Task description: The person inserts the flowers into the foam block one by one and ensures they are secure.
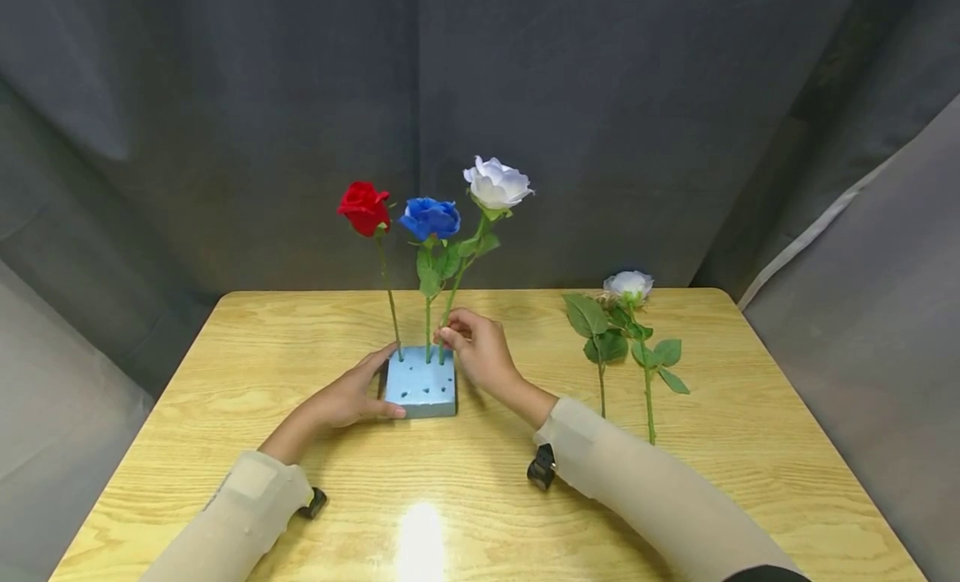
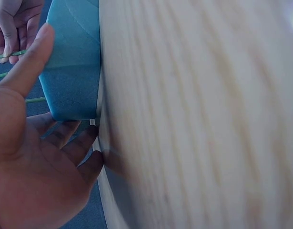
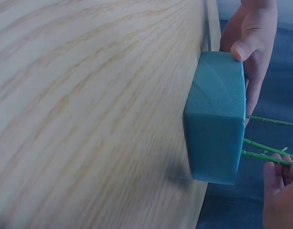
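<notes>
A light-blue foam block with several holes in its top sits on the table. My left hand holds it from the left side, thumb at the front corner and fingers toward the back. Three artificial roses stand in the block's back row: a red rose at left, a blue rose in the middle, and a white rose leaning right. Low on the white rose's stem, just above the foam, my right hand pinches it between thumb and fingers. The right wrist view shows the stems entering the foam.
On the right part of the wooden table lie another white rose and a leafy stem beside it, its flower head not clearly visible. A dark grey curtain hangs behind the table's back edge.
</notes>
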Demonstrator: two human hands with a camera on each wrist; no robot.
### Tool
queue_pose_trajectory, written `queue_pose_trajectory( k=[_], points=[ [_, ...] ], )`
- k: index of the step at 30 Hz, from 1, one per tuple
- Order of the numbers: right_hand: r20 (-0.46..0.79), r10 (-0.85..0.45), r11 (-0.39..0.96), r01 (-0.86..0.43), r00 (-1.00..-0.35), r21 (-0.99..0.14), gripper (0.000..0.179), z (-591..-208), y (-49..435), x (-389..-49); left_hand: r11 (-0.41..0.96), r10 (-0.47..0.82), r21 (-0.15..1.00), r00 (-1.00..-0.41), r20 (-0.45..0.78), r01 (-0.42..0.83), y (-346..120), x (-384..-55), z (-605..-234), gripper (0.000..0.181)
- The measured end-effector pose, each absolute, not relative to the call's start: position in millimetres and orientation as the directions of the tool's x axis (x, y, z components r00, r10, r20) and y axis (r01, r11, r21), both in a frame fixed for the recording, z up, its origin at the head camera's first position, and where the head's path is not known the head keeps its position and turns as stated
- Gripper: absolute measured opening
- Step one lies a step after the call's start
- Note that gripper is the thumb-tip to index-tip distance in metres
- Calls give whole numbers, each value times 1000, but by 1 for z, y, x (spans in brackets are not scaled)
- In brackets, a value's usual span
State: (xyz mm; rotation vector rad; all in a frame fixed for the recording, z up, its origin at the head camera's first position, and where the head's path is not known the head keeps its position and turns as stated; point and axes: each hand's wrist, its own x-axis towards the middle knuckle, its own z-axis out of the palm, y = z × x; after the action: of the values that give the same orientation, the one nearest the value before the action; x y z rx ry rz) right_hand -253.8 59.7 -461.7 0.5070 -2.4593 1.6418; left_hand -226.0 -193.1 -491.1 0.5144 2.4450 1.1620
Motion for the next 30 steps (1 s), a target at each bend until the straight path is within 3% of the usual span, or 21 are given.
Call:
queue_pose_trajectory(
  k=[10, 19, 30],
  points=[
    [304, -199, 288, -352, -932, -891, 12, -462, 59, -252, 596, 470, 788, -863, -186, 155, -192, -224, -489, 115],
    [237, -198, 156, -269, -951, -950, 18, -460, 63, -250, 595, 470, 790, -862, -191, 149, -191, -222, -485, 115],
    [189, -197, 132, -217, -962, -967, 21, -460, 67, -247, 589, 468, 796, -862, -195, 140, -191, -221, -485, 117]
  ],
)
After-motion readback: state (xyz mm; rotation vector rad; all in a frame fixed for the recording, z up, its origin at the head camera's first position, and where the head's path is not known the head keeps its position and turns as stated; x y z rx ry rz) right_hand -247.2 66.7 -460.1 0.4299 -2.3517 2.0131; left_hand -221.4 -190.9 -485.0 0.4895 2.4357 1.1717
